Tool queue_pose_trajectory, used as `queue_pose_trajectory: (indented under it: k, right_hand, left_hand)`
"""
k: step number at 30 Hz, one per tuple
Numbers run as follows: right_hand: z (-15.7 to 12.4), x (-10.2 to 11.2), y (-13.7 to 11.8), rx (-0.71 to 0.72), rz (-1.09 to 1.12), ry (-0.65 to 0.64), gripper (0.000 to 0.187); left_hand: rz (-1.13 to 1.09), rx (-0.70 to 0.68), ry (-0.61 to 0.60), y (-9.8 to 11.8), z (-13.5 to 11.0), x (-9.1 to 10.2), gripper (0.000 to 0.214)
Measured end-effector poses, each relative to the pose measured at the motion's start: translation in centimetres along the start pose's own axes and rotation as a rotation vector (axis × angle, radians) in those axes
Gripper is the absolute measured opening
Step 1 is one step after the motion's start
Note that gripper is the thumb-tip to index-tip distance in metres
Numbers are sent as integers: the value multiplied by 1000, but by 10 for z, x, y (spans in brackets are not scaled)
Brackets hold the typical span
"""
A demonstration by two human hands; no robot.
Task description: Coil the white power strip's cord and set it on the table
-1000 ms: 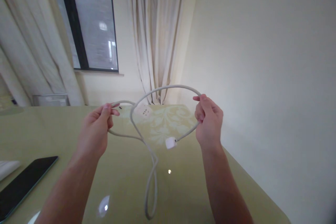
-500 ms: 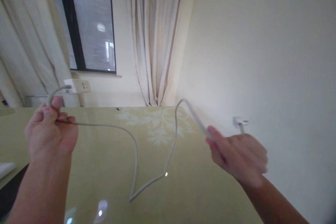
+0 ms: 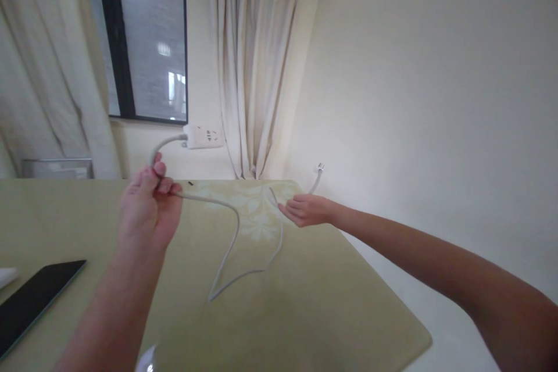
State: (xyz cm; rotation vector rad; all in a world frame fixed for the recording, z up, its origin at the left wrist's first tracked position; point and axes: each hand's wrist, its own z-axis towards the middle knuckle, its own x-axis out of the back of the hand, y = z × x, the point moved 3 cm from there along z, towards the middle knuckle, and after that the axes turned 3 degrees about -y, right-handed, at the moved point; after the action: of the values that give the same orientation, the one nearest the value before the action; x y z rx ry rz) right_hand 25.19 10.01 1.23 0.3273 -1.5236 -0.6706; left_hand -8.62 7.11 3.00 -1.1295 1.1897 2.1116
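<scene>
My left hand [image 3: 150, 203] is closed around a white extension cord [image 3: 238, 223], close to the end with the power strip [image 3: 204, 137]. That white strip hangs in the air beyond my fingers, its socket holes showing. Farther right, my right hand [image 3: 307, 209] grips the cord near its other end. Past those fingers the plug [image 3: 320, 167] sticks up, its metal prongs just visible. Between the hands the cord sags in a loose, bent loop over the table, and a small bight of it shows left of my right fingertips.
The pale green table [image 3: 279, 325] has a white floral print and a rounded right corner. A flat black panel [image 3: 41, 299] lies at left beside a white object [image 3: 7, 276]. Curtains [image 3: 253, 58] and a window [image 3: 152, 40] stand behind; a bare wall [image 3: 414, 99] is at right.
My left hand has moved right, carrying the power strip with it. My right hand has gone left and farther away with the plug end, bringing the hands closer together.
</scene>
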Motion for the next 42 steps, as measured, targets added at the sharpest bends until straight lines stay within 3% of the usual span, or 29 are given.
queue_pose_trajectory:
  k: [4, 7, 10, 13, 15, 19, 22, 25, 28, 32, 35, 36, 38, 40, 42]
  right_hand:
    - [32, -21, -14, 183, -290, -79, 31]
    - [50, -26, -32, 243, -337, -72, 24]
    - [60, -28, -45, 319, -354, -65, 21]
    - [64, -30, -47, 376, -414, -3, 21]
    - [68, -34, -46, 424, -511, 35, 28]
    - [79, -38, -42, 472, -666, 58, 38]
    - [87, -29, -46, 436, -637, 32, 30]
    - [86, -20, -51, 406, -492, -85, 22]
    - [73, -15, -51, 288, -399, -78, 22]
    - [47, -8, -53, -22, -219, 287, 27]
    - [38, -10, -80, -61, -20, 516, 25]
    - [40, -14, -96, 2, 14, 528, 25]
    - [52, -28, -131, 80, 64, 442, 45]
    - [64, -46, -158, 14, 137, 338, 65]
    - [72, -66, -172, -63, 188, 247, 69]
  left_hand:
    - [-42, 235, -135, -32, -14, -10, 7]
    - [142, 369, -214, -64, -21, -7, 16]
    - [375, 353, -218, -89, -23, 5, 35]
    - [539, 280, -260, -101, -23, 7, 52]
    - [572, 312, -315, -105, -23, -1, 53]
    - [624, 521, -328, -116, -23, -32, 28]
    - [671, 634, -310, -131, -27, -54, 17]
    - [666, 683, -313, -141, -33, -65, 18]
    - [630, 674, -321, -137, -37, -72, 21]
    - [581, 538, -312, -115, -35, -93, 23]
    - [528, 432, -317, -97, -32, -119, 25]
    - [511, 404, -321, -91, -31, -128, 26]
    - [463, 362, -325, -79, -31, -145, 27]
    - [393, 347, -334, -65, -31, -157, 30]
    - [322, 345, -358, -47, -31, -167, 33]
